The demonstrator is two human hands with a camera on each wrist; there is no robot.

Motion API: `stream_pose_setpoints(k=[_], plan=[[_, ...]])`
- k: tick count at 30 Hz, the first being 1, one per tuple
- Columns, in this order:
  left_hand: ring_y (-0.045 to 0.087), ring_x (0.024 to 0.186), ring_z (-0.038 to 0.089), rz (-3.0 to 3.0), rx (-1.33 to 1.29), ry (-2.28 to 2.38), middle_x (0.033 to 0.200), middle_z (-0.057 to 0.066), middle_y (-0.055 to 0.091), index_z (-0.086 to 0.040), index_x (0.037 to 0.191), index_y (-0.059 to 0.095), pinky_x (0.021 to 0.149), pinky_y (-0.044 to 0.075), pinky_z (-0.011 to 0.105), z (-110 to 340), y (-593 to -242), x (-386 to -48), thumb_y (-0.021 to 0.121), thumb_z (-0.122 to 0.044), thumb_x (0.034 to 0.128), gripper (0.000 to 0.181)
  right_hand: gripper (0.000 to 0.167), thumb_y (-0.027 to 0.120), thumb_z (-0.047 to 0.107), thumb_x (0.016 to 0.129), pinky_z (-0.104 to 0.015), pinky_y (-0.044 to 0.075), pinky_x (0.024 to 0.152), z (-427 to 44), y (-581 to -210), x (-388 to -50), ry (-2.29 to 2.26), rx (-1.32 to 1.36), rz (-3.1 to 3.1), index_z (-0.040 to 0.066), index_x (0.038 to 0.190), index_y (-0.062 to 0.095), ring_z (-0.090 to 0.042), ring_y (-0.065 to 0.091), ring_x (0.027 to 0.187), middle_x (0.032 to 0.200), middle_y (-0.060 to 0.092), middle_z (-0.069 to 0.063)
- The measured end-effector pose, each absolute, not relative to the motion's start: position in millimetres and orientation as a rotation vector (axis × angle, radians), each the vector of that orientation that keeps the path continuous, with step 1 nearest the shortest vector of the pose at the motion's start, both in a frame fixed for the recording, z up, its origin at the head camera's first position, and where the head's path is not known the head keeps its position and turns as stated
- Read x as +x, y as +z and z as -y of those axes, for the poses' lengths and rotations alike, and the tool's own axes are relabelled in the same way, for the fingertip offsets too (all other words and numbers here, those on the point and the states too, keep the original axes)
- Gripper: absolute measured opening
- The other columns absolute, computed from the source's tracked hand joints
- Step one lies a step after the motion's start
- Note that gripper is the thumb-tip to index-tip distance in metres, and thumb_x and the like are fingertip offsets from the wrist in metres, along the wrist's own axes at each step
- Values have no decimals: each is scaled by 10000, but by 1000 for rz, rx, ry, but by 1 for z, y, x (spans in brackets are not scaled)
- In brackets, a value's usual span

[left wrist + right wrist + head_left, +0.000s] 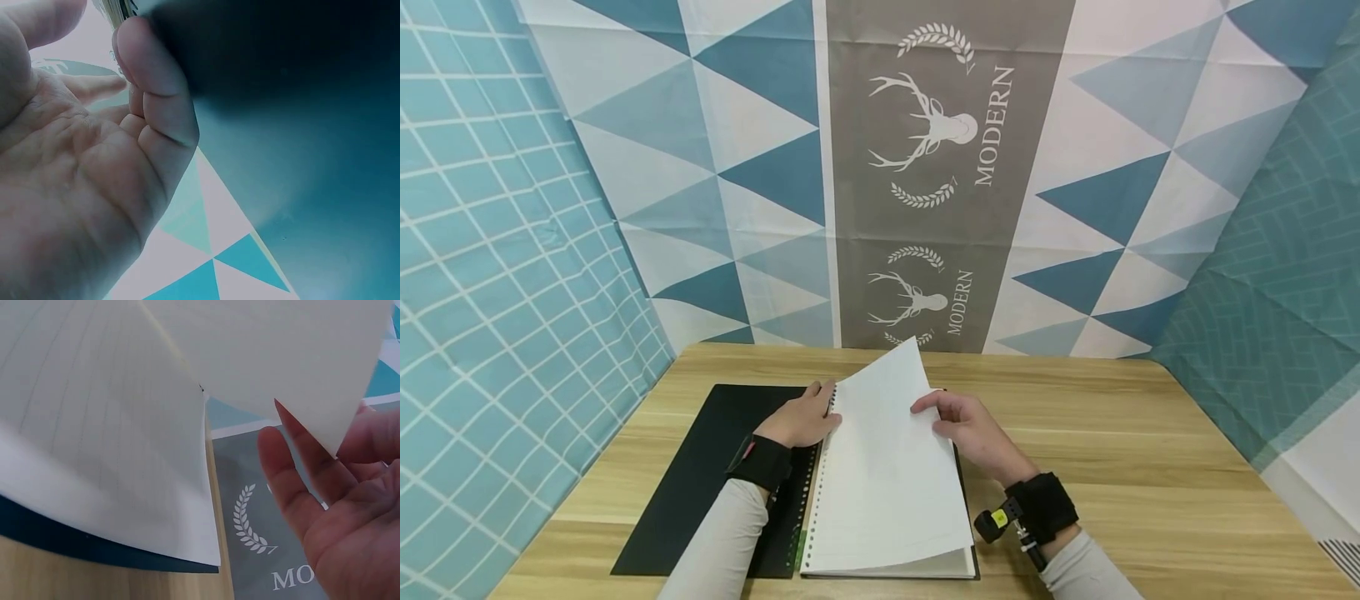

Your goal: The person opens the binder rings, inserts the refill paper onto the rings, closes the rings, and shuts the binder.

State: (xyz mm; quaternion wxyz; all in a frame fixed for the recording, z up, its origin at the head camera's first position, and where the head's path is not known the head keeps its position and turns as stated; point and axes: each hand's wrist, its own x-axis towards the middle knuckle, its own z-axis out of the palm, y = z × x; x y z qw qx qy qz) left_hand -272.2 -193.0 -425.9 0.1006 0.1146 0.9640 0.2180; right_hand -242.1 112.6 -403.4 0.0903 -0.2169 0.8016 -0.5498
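Note:
A loose-leaf notebook point(925, 567) lies open on the table, its black cover point(700, 475) spread to the left. One white sheet point(880, 458) is lifted off the pages beneath, its far corner raised. At the far end of the ring binding, the left hand point(803, 418) grips the notebook with bent fingers point(159, 94); its exact contact is partly hidden. On the sheet's right edge, the right hand point(966, 425) pinches the paper between thumb and fingers. From the right wrist, the raised sheet point(281, 350) arches over a lined page point(106, 425).
The wooden table point(1120, 433) extends to both sides of the notebook. Patterned cloth point(760, 167) hangs behind it, with blue tiled cloth point(497, 275) on the left. Both wrists wear black straps; a small camera point(996, 521) sits on the right one.

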Motion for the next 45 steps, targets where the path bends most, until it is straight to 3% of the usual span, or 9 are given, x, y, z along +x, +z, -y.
stream_pose_setpoints(k=[4,8,11,14,20,26,37,42,45], plan=[[505,1364,470,-2850,365,665,1697,234,120,-122,1642,165,1023,451,555,194,-426,-273,479,-309,1085,666,374,459,-89,973,-270,541,882,-112,-404,-242,-1652,-627,-2378,89,1179,715,-227,646,1028,1251,676,-136],[349,1499,440,-2843,420,701,1713,190,103,-154,1639,205,1155,363,575,195,-428,-276,485,-309,1085,640,406,458,-91,967,-270,537,913,-112,-406,-243,-1676,-576,-2354,112,1155,755,-219,648,1113,1304,676,-104],[217,1566,398,-2821,461,738,1717,176,102,-124,1632,225,1224,280,564,197,-428,-279,486,-301,1085,631,412,464,-93,965,-265,536,922,-113,-407,-243,-1685,-569,-2347,109,1160,766,-226,639,1169,1336,668,-103],[182,1578,388,-2798,499,776,1710,193,122,-76,1620,244,1241,256,557,199,-428,-283,487,-275,1084,621,406,469,-87,967,-253,539,924,-114,-408,-244,-1700,-562,-2332,103,1167,767,-229,631,1200,1352,661,-103],[214,1561,413,-2739,564,928,1678,228,216,-2,1590,284,1244,265,536,205,-427,-289,515,-225,1075,607,404,471,-88,968,-261,529,943,-113,-409,-244,-1726,-557,-2298,93,1179,764,-235,618,1227,1356,661,-103],[343,1493,444,-2710,617,1001,1633,259,297,23,1557,339,1197,351,513,213,-428,-292,496,-196,1081,548,399,466,-87,969,-261,528,949,-112,-407,-243,-1722,-562,-2287,67,1207,747,-254,613,1243,1374,648,-134],[272,1531,435,-2696,607,1021,1652,269,237,30,1555,346,1212,326,516,215,-428,-293,512,-206,1075,560,383,488,-61,976,-259,522,936,-110,-407,-244,-1702,-457,-2317,109,1182,762,-216,623,1200,1354,663,-85],[479,1381,423,-2702,600,1042,1604,243,338,18,1535,376,1112,440,489,214,-428,-293,513,-177,1073,520,378,492,-52,977,-261,526,927,-110,-407,-244,-1704,-442,-2317,116,1181,762,-218,625,1196,1355,662,-79],[530,1332,399,-2698,594,1054,1595,222,363,3,1531,385,1079,468,472,214,-427,-293,519,-167,1069,511,370,493,-48,978,-264,527,927,-110,-406,-244,-1703,-457,-2318,101,1191,756,-219,623,1203,1359,661,-86]])
